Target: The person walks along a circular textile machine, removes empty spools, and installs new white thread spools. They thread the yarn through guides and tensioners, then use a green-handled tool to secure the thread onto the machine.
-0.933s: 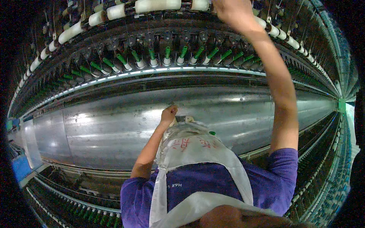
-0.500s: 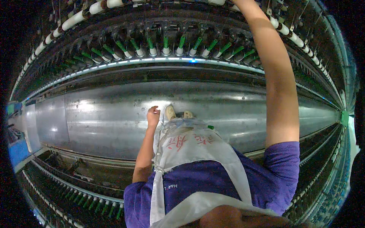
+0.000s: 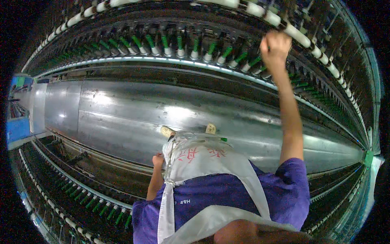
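My right hand (image 3: 277, 48) is raised over the far machine, fingers curled in and slightly blurred; whatever they may hold is too small to make out. It is just below the row of white rollers (image 3: 271, 18) and above the right part of a row of green bobbins (image 3: 228, 52) with white yarn at their bases. My left hand (image 3: 158, 159) hangs low at the left side of my white apron (image 3: 211, 156). Its fingers are partly hidden against the apron, so their closure is unclear.
A pale rail (image 3: 162, 59) runs along the front of the far bobbins. Under my shoes (image 3: 210, 128) lies a shiny metal floor (image 3: 122, 105). Behind me stands another bobbin row (image 3: 95, 204). Blue boxes (image 3: 18, 128) are at the far left end of the aisle.
My right hand has come down from the top edge into view beneath the rollers. My left hand has drawn back beside the apron. The view and my feet have shifted.
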Motion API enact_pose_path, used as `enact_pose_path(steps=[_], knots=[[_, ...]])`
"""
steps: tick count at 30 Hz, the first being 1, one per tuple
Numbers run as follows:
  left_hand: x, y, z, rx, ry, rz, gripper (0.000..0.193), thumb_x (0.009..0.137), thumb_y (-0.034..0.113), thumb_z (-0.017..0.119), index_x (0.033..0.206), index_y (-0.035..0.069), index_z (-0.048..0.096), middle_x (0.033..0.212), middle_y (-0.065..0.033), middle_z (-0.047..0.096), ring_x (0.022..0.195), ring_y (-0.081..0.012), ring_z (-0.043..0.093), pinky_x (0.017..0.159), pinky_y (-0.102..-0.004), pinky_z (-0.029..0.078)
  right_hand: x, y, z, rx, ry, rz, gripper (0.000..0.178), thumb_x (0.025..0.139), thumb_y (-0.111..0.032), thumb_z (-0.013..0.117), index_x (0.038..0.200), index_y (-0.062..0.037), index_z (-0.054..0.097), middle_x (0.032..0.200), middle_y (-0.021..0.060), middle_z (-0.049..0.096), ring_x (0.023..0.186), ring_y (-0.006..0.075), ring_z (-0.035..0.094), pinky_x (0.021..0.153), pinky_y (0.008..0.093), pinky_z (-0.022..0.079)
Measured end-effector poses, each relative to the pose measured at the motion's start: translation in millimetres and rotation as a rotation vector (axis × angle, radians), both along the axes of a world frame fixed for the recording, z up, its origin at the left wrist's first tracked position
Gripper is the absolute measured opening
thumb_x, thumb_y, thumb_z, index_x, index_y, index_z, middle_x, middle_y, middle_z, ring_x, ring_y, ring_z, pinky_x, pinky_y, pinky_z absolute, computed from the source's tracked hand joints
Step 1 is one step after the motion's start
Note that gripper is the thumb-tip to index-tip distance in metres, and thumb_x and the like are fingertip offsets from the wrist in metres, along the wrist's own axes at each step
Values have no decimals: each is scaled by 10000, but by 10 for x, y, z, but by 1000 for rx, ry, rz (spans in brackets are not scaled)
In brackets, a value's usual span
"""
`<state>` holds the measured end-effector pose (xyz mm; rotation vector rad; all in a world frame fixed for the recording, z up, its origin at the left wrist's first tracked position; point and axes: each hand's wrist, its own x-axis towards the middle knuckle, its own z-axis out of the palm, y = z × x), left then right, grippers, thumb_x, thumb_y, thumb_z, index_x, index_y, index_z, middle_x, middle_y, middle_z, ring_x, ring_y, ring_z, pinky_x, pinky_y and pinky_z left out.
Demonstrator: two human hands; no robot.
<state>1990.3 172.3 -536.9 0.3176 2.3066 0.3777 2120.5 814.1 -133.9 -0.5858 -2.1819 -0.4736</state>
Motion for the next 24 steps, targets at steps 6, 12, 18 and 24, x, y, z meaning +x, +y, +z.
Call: enact_pose_path(steps=[6, 12, 18, 24], knots=[[-1169, -717, -190, -22, 229, -106, 337, 654, 143, 640, 976, 45, 636, 883, -196, 642, 863, -347, 581, 802, -385, 457, 251, -1715, -2575, -782, -941, -199, 231, 765, -167, 605, 936, -13, 587, 965, 199, 546, 933, 364, 501, 820, 476, 409], [-2874, -1131, -46, 154, 184, 369, 211, 787, 132, 593, 970, 31, 617, 817, -171, 634, 745, -312, 610, 656, -382, 469, -422, -3004, -3535, -1448, -1296, 8, 275, 749, -198, 579, 988, -69, 621, 923, 171, 624, 843, 350, 584, 790, 412, 469], [-4400, -1271, 318, 577, -62, 801, 198, 877, 164, 538, 1014, 39, 607, 769, -16, 600, 635, -112, 577, 489, -256, 421, -1976, -3020, -3764, -1285, -1332, 61, 235, 747, -214, 542, 903, -67, 636, 891, 194, 622, 819, 350, 593, 744, 448, 461], [-5483, -1989, 383, 570, 179, 717, 234, 882, 196, 542, 1029, 21, 595, 775, -39, 608, 634, -117, 567, 531, -268, 435, -4406, -2874, -3956, -1081, -1598, 142, 216, 730, -183, 553, 844, -16, 629, 866, 200, 620, 785, 332, 599, 667, 460, 465]])
